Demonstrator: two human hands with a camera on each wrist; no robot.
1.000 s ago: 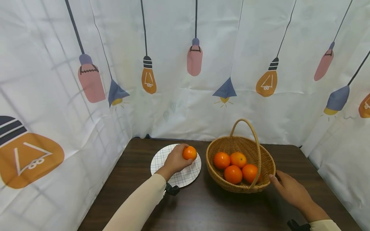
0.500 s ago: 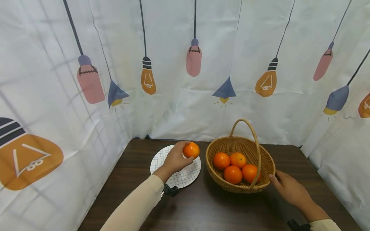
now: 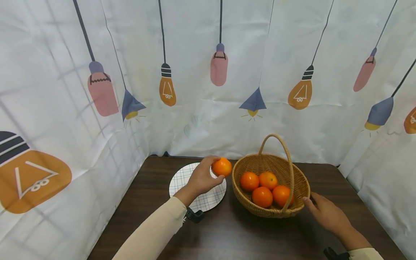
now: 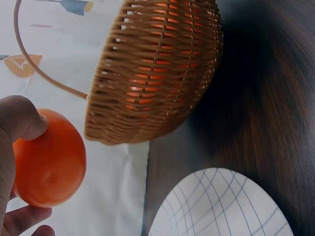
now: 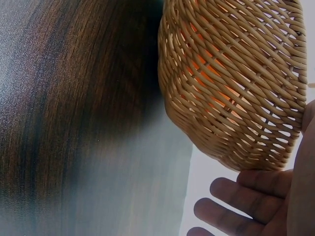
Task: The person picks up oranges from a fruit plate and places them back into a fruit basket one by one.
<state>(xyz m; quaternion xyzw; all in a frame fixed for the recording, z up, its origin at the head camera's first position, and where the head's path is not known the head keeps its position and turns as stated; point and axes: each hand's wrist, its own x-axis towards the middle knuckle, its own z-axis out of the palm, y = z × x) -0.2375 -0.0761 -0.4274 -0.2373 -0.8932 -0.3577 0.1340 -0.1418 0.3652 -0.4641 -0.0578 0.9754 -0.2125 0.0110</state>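
My left hand point(image 3: 202, 177) holds an orange point(image 3: 221, 167) between thumb and fingers, raised above the right part of a white plate point(image 3: 208, 202) with a blue grid. In the left wrist view that orange point(image 4: 51, 160) hangs beside the wicker basket point(image 4: 147, 78), apart from it. Several oranges point(image 3: 262, 196) lie inside the basket point(image 3: 243, 202), which has a tall arched handle point(image 3: 290, 173). At its right side, my right hand point(image 3: 329, 213) holds the rim with thumb and index finger; the other fingers spread out straight below in the right wrist view.
Both plate and basket stand on a dark wood-grain table point(image 3: 227, 238). A white curtain point(image 3: 198, 122) printed with lamps and bulbs closes off the back and both sides. The basket handle arches high above the rim.
The left hand has lifted the orange off the plate area and carried it to the right, closer to the basket. The right hand, basket and plate have stayed in place.
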